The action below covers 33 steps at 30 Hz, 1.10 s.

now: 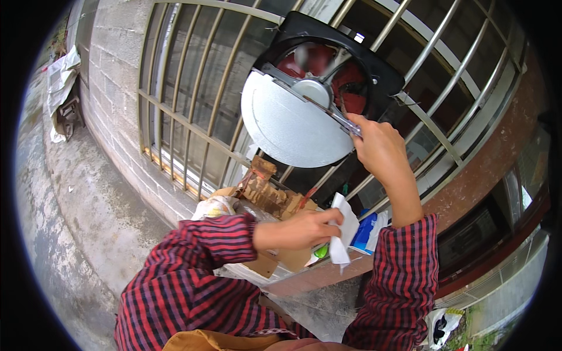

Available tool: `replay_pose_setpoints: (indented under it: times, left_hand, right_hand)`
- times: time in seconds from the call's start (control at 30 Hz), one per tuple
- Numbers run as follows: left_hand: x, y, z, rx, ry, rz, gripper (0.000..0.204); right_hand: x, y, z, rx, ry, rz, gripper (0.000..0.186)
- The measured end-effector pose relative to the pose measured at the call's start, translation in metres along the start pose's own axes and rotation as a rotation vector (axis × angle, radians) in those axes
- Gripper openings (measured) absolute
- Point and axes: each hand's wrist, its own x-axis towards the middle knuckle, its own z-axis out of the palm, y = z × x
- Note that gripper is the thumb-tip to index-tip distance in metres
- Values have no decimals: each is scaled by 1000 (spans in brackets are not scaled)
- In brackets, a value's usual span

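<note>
In front of me an exhaust fan is fixed against the window bars, with a black frame, red blades and a grey round hub. A silver half-round plate covers its lower left part. My right hand is closed on a slim metal tool, whose thin shaft points to the hub along the plate's straight edge; its exact kind is unclear. Lower down, my left hand pinches a crumpled white tissue between thumb and fingers, apart from the fan.
Metal window bars surround the fan. On the ledge beneath lie torn brown cardboard, a blue and white packet and a bright green item. A block wall and concrete ground extend on the left.
</note>
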Motion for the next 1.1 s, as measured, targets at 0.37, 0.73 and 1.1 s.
replay_pose_setpoints:
  times: [0.37,0.73,1.1]
  left_hand:
    - [82,-4,-246,814,713,67,38]
    - [135,-85,-221,677,209,-122,25]
    - [117,-107,-248,959,-333,-44,108]
  right_hand:
    - [-2,1,2,-30,39,-28,39]
    - [-2,5,5,4,11,10,45]
    - [-3,8,9,-14,36,-21,47]
